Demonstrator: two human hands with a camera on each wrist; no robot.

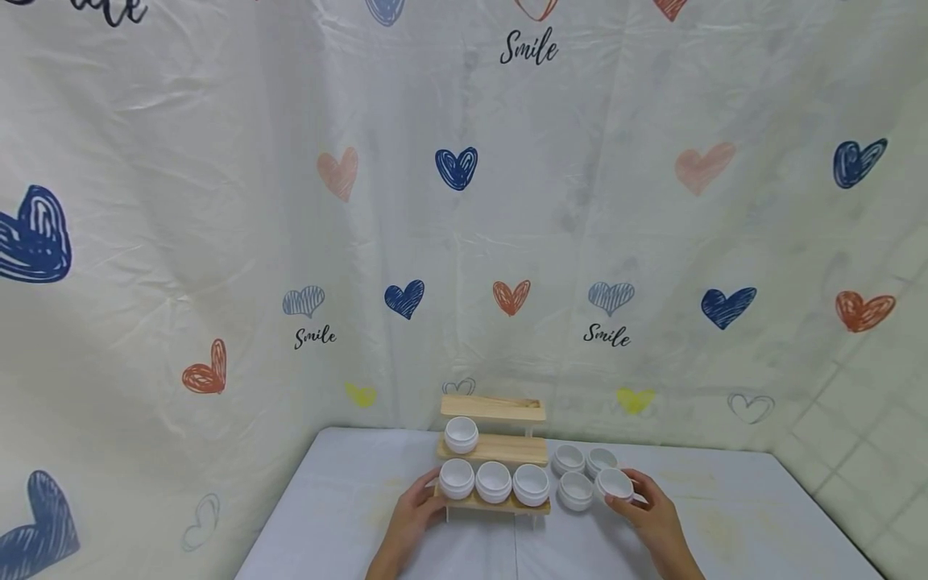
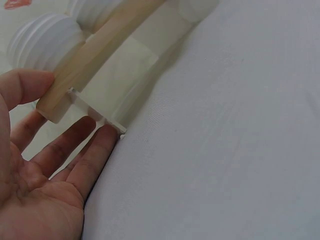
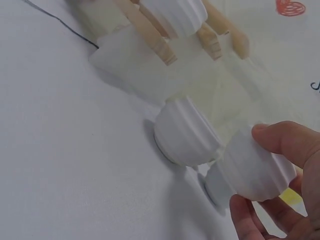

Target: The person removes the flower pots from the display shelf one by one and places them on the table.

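Note:
A three-tier wooden display stand holds white ribbed bowls: three on the lowest tier, one bowl at the left of the middle tier. My left hand grips the left end of the lowest board, thumb at its upper edge and other fingers by the clear support underneath. To the right of the stand, my right hand holds a white bowl between thumb and fingers. Beside it, a bowl stands on the table, and another one is partly hidden behind the held bowl.
Two further bowls, including a white bowl, stand just behind, close to the stand's right side. A white cloth covers the table. Behind it hangs a pale curtain printed with hearts.

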